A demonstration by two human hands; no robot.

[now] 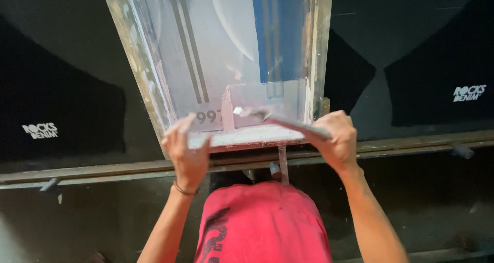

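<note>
A wooden-framed printing screen (319, 47) with pale mesh, grey stripes and a blue patch lies in front of me over a dark table. My left hand (186, 150) grips the near edge of the frame at its left corner. My right hand (337, 139) holds a thin flat scraper (280, 120), whose pale-smeared tip rests inside the screen near the front edge. White ink is smeared along the near rail of the frame (247, 137).
Black fabric pieces with small white printed marks lie to the left (56, 109) and right (437, 78) of the screen. A metal rail (411, 144) runs along the table's front edge. My red shirt (262, 227) fills the lower centre.
</note>
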